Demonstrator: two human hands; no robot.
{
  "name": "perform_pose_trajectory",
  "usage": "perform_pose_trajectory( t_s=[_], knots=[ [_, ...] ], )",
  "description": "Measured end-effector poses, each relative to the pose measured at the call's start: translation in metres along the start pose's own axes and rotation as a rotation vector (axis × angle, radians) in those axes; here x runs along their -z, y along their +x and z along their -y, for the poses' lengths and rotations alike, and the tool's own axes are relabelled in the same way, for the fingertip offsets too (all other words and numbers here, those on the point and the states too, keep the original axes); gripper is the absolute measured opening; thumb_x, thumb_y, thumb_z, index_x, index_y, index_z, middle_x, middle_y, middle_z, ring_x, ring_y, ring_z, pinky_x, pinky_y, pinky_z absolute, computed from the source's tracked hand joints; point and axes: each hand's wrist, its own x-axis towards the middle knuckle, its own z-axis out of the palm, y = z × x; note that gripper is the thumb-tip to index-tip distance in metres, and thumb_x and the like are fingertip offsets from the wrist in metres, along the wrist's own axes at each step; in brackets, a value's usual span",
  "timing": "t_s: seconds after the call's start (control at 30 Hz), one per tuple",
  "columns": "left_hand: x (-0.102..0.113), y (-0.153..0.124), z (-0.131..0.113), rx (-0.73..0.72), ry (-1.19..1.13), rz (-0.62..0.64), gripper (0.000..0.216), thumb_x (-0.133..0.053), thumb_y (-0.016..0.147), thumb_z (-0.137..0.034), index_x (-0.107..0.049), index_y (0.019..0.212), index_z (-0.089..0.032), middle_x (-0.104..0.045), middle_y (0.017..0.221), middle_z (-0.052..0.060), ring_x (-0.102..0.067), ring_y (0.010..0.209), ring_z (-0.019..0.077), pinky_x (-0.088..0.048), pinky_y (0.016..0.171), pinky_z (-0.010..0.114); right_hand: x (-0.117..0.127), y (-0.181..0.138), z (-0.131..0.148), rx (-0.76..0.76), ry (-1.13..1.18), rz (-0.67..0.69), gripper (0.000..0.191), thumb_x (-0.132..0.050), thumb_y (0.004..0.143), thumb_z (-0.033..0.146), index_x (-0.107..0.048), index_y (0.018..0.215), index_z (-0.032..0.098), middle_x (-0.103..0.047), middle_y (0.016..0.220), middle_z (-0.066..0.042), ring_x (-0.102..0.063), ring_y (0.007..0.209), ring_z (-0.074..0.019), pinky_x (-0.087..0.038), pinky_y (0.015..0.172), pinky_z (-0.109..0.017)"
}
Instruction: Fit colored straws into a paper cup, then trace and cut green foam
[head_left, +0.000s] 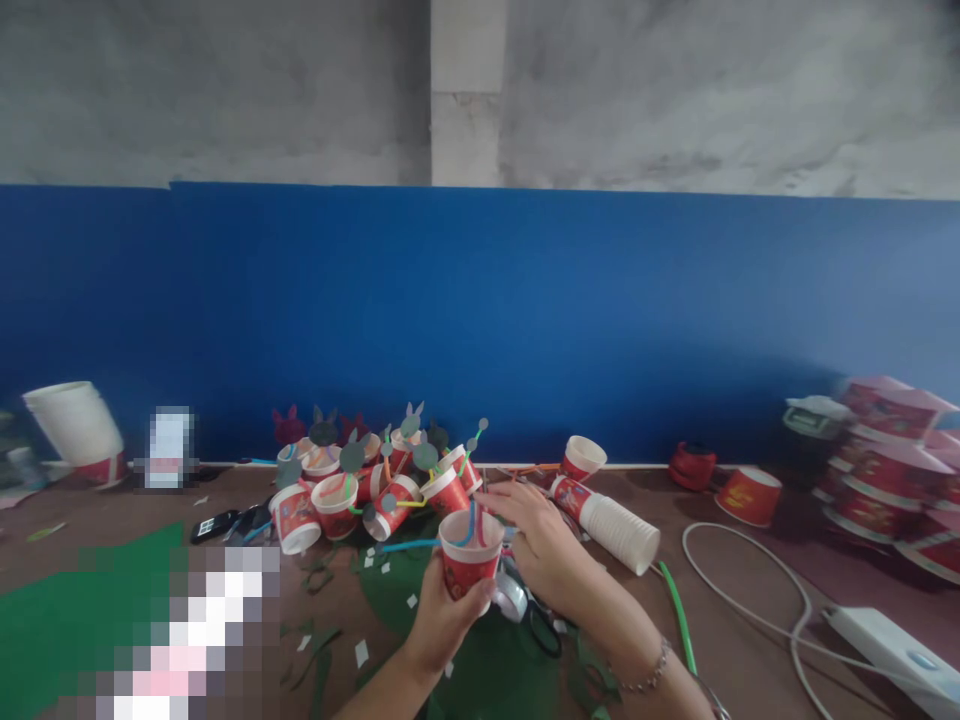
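Observation:
My left hand [450,620] is wrapped round a red paper cup [469,572] with a white rim, held upright. A blue stick [409,546], perhaps a straw, pokes out of the cup's left side, and blue and pink strips show inside it. My right hand [529,530] reaches in just behind and to the right of the cup, fingers stretched out, palm down. Whether its fingertips touch anything is hard to tell. Below that hand lie a roll of clear tape [511,598] and dark-handled scissors [544,630].
Behind stand several red cups [334,505] with coloured sticks and grey animal-head cutouts. To the right lie a stack of nested cups [616,528], a green stick [679,618], a white cable [780,560] and a power strip [892,650]. Green scraps litter the brown table [637,640].

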Motion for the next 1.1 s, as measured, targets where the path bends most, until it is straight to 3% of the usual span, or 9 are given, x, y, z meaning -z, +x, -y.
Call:
perform_pose_trajectory(
  t_s=[0.17,0.33,0.77,0.83,0.93,1.0,1.03,1.1],
  knots=[
    [-0.003,0.000,-0.002,-0.023,-0.042,0.020,0.051,-0.076,0.062,-0.034,-0.057,0.105,-0.014,-0.068,0.097,0.012,-0.064,0.087,0.0255,-0.051,0.079,0.035,0.002,-0.002,0.006,-0.035,-0.047,0.121,0.066,-0.038,0.065,0.000,-0.058,0.120,0.031,-0.054,0.125,-0.005,-0.044,0.117,-0.0237,-0.034,0.096,-0.043],
    [-0.003,0.000,0.002,0.006,-0.048,-0.017,0.051,-0.077,0.060,-0.038,-0.058,0.101,-0.013,-0.068,0.091,0.012,-0.065,0.083,0.0255,-0.052,0.075,0.035,0.001,-0.002,0.007,-0.049,-0.057,0.073,0.071,-0.038,0.063,0.000,-0.053,0.126,0.028,-0.052,0.128,-0.006,-0.043,0.118,-0.0230,-0.032,0.097,-0.042],
    [-0.002,0.001,-0.003,0.027,-0.060,-0.027,0.056,-0.078,0.059,-0.037,-0.057,0.105,-0.014,-0.069,0.092,0.012,-0.066,0.078,0.0237,-0.052,0.072,0.033,-0.002,-0.002,0.008,-0.078,-0.148,0.162,0.070,-0.040,0.062,0.001,-0.055,0.123,0.032,-0.049,0.130,-0.006,-0.041,0.119,-0.0258,-0.030,0.097,-0.045],
    [-0.001,0.002,-0.005,0.048,-0.064,-0.050,0.055,-0.079,0.058,-0.038,-0.058,0.102,-0.013,-0.070,0.090,0.012,-0.066,0.078,0.0241,-0.053,0.072,0.033,-0.004,-0.001,0.007,-0.052,-0.136,0.104,0.073,-0.039,0.061,0.000,-0.051,0.125,0.032,-0.047,0.132,-0.005,-0.039,0.121,-0.0254,-0.029,0.098,-0.045],
    [-0.001,0.005,-0.010,0.078,-0.077,-0.138,0.053,-0.079,0.057,-0.042,-0.060,0.096,-0.011,-0.071,0.081,0.011,-0.067,0.074,0.0242,-0.053,0.069,0.033,-0.006,0.001,0.002,-0.050,-0.082,-0.172,0.068,-0.037,0.066,0.002,-0.044,0.130,0.024,-0.049,0.129,-0.007,-0.040,0.120,-0.0224,-0.033,0.098,-0.040],
    [0.000,0.009,-0.015,0.078,-0.129,-0.206,0.054,-0.077,0.058,-0.043,-0.059,0.098,-0.012,-0.071,0.083,0.011,-0.068,0.075,0.0241,-0.053,0.070,0.033,-0.007,0.002,-0.002,-0.144,-0.069,-0.295,0.047,-0.038,0.073,0.008,-0.054,0.116,0.019,-0.059,0.112,-0.009,-0.051,0.105,-0.0223,-0.040,0.089,-0.036],
    [0.001,0.011,-0.017,0.073,-0.161,-0.240,0.055,-0.077,0.060,-0.044,-0.058,0.100,-0.012,-0.071,0.085,0.011,-0.068,0.076,0.0240,-0.053,0.072,0.034,-0.009,0.002,-0.003,-0.203,-0.078,-0.272,0.033,-0.039,0.076,0.013,-0.060,0.101,0.018,-0.063,0.098,-0.008,-0.056,0.093,-0.0223,-0.043,0.081,-0.034],
    [0.002,0.014,-0.020,0.070,-0.218,-0.284,0.058,-0.076,0.060,-0.045,-0.058,0.105,-0.012,-0.071,0.088,0.011,-0.068,0.079,0.0240,-0.052,0.075,0.035,-0.012,0.002,-0.006,-0.280,-0.108,-0.092,0.021,-0.043,0.078,0.020,-0.062,0.072,0.018,-0.064,0.071,-0.006,-0.059,0.070,-0.0208,-0.042,0.065,-0.031]
  ],
)
